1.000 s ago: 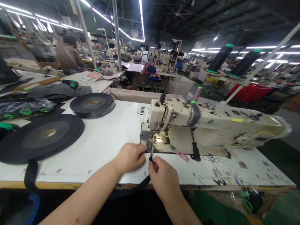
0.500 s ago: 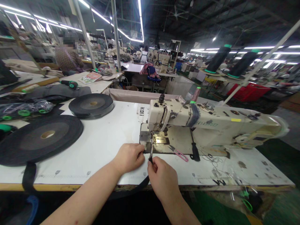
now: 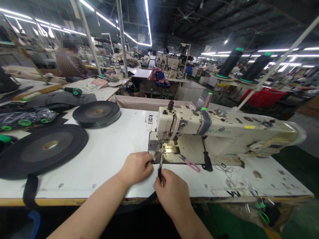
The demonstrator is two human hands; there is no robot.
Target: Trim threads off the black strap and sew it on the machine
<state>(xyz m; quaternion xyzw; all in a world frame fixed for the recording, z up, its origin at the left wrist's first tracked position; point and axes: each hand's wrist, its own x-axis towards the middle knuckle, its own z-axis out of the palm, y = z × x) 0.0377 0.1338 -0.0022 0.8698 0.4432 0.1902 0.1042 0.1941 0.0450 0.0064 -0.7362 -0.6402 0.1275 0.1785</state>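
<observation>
My right hand (image 3: 173,190) pinches a black strap (image 3: 159,174) between thumb and fingers, just in front of the sewing machine (image 3: 191,122). The strap's upper end meets a narrow metal piece (image 3: 160,162) below the presser foot area. From my right hand the strap drops over the table's front edge. My left hand (image 3: 138,168) rests on the table with curled fingers, close to the front left corner of the machine bed; its fingertips hide whatever they may hold. Pink-handled thread snips (image 3: 190,164) lie on the bed to the right of my right hand.
A large black strap roll (image 3: 45,149) lies at left, its tail hanging over the edge, with a smaller roll (image 3: 96,113) behind. A black-handled screwdriver (image 3: 206,161) leans by the machine arm. Thread cones (image 3: 229,64) stand at back right. A person (image 3: 69,61) sits at far left.
My right hand has slid slightly down the strap, so a little more of the strap shows above the fingers. My left hand stays nearly still.
</observation>
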